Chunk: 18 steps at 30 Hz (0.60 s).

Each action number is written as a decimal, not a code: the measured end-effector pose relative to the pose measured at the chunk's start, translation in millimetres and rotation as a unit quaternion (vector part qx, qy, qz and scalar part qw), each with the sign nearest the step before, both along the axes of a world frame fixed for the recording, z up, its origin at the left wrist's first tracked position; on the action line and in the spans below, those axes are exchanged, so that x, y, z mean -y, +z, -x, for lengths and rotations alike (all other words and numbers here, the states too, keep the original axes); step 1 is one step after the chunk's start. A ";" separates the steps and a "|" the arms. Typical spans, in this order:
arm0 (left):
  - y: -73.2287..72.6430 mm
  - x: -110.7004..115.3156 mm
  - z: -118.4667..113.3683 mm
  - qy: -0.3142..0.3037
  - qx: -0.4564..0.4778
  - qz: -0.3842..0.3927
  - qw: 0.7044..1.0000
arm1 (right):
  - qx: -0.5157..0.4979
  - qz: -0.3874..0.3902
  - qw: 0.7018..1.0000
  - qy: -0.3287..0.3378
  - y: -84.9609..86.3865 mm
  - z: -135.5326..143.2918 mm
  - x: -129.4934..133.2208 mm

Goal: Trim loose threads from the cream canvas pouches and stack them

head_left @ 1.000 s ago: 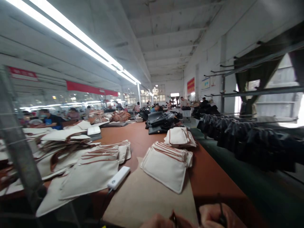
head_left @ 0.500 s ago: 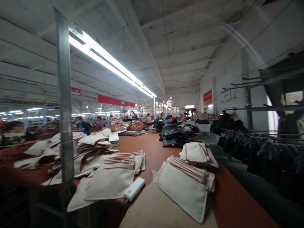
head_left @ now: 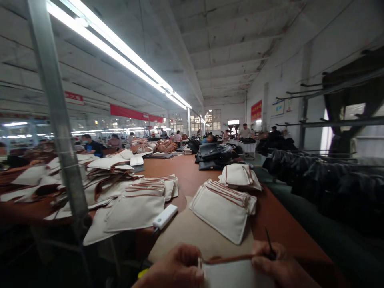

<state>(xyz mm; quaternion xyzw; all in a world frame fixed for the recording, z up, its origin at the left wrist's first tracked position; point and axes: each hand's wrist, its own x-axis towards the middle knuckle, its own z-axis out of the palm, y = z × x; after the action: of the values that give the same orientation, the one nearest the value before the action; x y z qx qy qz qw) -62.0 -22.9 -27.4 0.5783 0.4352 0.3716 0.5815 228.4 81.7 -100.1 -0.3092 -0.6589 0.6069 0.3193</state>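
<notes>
Left hand: the left hand (head_left: 177, 270) grips the left edge of a cream pouch (head_left: 237, 274) at the bottom of the view.
Right hand: the right hand (head_left: 277, 266) pinches the pouch's right edge and a thin dark tool (head_left: 269, 245).
Pouch: held between both hands, above a sheet of cardboard (head_left: 192, 236).
Beyond: a stack of pouches (head_left: 223, 208) and a white box (head_left: 165, 216) on the brown table (head_left: 270, 216).

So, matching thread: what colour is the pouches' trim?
Brown trim on the cream pouches, clearest in the head view.

1. Stacks of cream canvas pouches (head_left: 220, 210) are piling along a long brown worktable (head_left: 192, 176).
2. Workers (head_left: 90, 146) are sitting under strip lights (head_left: 120, 50) in a sewing factory hall.
</notes>
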 end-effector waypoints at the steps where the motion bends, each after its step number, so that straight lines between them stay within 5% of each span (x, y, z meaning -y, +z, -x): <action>1: -2.5 -5.3 -5.0 0.000 0.019 0.007 1.000 | 0.000 -0.007 1.000 -0.011 -4.1 -0.3 -0.9; 4: -7.3 -15.7 -29.5 -0.026 0.032 0.013 0.999 | 0.091 -0.134 0.987 -0.017 -3.4 -0.3 -1.4; 7: -7.2 -17.6 -57.9 -0.086 0.003 -0.005 0.996 | 0.099 -0.209 0.972 -0.036 14.7 1.1 8.2; 13: -4.2 -23.2 -79.5 -0.125 -0.020 -0.012 0.992 | 0.003 -0.092 0.995 0.043 49.6 7.2 37.6; 18: -5.5 -27.0 -74.3 -0.139 -0.057 0.007 0.989 | -0.016 -0.066 0.993 0.097 36.3 8.3 39.5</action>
<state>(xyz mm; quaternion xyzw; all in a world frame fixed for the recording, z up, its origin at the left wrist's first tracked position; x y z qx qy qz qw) 12.3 4.2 -32.9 0.6490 0.3857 0.2507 0.6060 220.1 42.1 -63.8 -0.2122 -0.7195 0.5948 0.2890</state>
